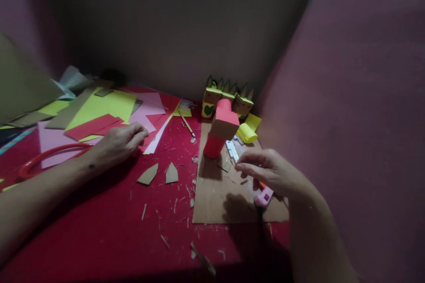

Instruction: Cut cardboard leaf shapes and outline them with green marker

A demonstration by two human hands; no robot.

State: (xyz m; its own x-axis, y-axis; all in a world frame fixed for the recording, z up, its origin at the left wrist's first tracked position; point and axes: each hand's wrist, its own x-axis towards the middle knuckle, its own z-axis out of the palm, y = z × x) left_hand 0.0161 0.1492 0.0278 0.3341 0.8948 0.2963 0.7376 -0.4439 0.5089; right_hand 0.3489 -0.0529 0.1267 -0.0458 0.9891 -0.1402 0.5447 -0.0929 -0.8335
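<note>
Above the red cloth, my left hand [121, 141] is loosely closed beside the colored papers; whether its curled fingers hold anything is hidden. My right hand [260, 167] hovers over the cardboard sheet [209, 203], thumb and fingers slightly apart, with nothing visible between them. Under and beside it lies a pink tool [264, 197] with an orange part. A red paper tube [214, 145] stands upright on the cardboard, topped by a red-and-brown box [226, 123]. Two pointed cardboard pieces [148, 174] [171, 173] lie flat on the cloth between my hands.
Spiky-topped paper figures [212, 96] stand against the wall. A yellow roll [247, 133] and white sticks [231, 151] lie on the cardboard. A pencil [187, 124], scraps, yellow sheets [102, 108] and a red ring [36, 159] are spread leftward. A pink wall [358, 97] rises at right.
</note>
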